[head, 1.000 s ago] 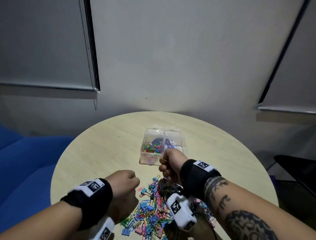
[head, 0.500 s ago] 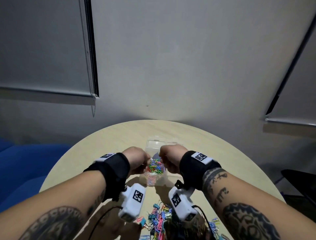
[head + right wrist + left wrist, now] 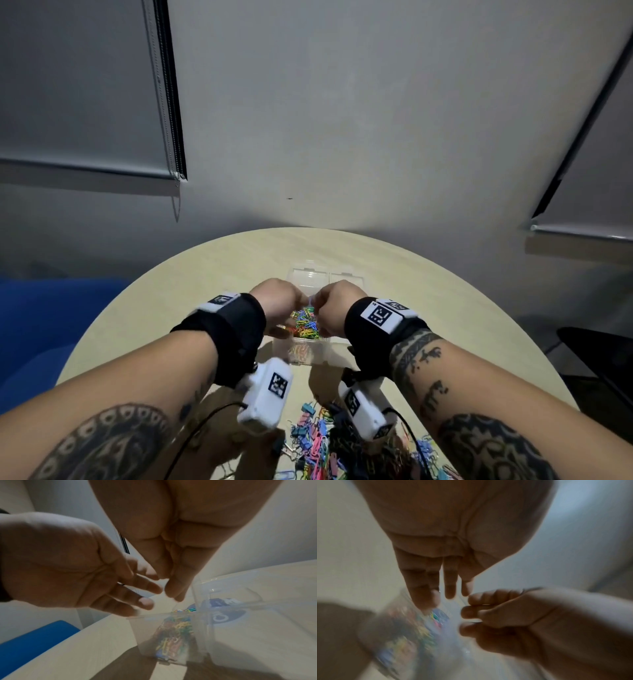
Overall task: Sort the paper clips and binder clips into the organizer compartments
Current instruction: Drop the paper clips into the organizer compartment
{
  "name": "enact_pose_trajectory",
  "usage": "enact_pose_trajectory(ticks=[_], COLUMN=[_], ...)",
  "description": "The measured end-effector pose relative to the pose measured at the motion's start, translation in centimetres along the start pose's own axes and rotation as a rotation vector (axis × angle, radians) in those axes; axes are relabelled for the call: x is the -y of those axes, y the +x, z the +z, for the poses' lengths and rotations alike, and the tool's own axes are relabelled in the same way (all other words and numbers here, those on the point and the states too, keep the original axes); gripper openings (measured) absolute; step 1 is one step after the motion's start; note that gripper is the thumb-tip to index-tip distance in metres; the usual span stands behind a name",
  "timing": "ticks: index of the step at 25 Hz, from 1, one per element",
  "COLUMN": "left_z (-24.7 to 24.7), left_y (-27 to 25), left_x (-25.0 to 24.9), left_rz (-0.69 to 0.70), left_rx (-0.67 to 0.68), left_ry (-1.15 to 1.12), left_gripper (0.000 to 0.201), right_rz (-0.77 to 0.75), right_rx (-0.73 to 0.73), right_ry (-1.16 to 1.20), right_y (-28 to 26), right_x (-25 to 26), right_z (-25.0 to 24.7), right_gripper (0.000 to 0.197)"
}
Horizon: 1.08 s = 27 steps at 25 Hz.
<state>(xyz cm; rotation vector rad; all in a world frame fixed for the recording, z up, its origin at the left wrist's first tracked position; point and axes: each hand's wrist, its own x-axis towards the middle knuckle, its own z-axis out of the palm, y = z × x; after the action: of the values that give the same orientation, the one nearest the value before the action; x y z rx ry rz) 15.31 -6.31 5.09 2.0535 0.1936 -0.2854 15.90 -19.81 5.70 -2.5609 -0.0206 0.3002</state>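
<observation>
Both hands over organizer [image 3: 310, 353]: left hand [image 3: 279, 301] fingers straight, apart, empty; right hand [image 3: 337, 310] fingers curled, contents unclear. Paper-clip compartment [image 3: 305, 323] directly below fingertips; unsorted pile [image 3: 318, 442] behind, nearer the wrists.

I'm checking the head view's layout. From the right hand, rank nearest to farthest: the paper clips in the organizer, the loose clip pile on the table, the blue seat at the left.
1. Paper clips in the organizer: just left of the right hand, under its fingers.
2. Loose clip pile: on the table's near edge, below the wrists.
3. Blue seat: beyond the table, far left.
</observation>
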Motion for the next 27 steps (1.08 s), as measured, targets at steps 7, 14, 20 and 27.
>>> enact_pose_trajectory(ticks=[7,14,20,27], left_z=[0.1,0.4,0.7,4.9], left_y=[-1.8,-3.9,-7.4,-8.8], left_x=[3.3,4.7,5.5,7.9], left_rz=[0.243,0.284,0.390,0.461], left_rx=[-0.015,-0.053,-0.025,0.368], left_ry=[0.778,0.855,0.731,1.040], left_gripper=[0.032,0.039,0.029,0.053], right_rz=[0.036,-0.033,-0.119,-0.075], right_rx=[-0.061,-0.109,-0.078,0.227], right_ry=[-0.351,-0.373,-0.326,-0.653], right_y=[-2.0,-5.0,-7.7,-9.5], right_x=[-4.3,-5.3,-5.4,-8.1], right_z=[-0.2,0.5,1.7,4.2], right_gripper=[0.016,0.026,0.029,0.021])
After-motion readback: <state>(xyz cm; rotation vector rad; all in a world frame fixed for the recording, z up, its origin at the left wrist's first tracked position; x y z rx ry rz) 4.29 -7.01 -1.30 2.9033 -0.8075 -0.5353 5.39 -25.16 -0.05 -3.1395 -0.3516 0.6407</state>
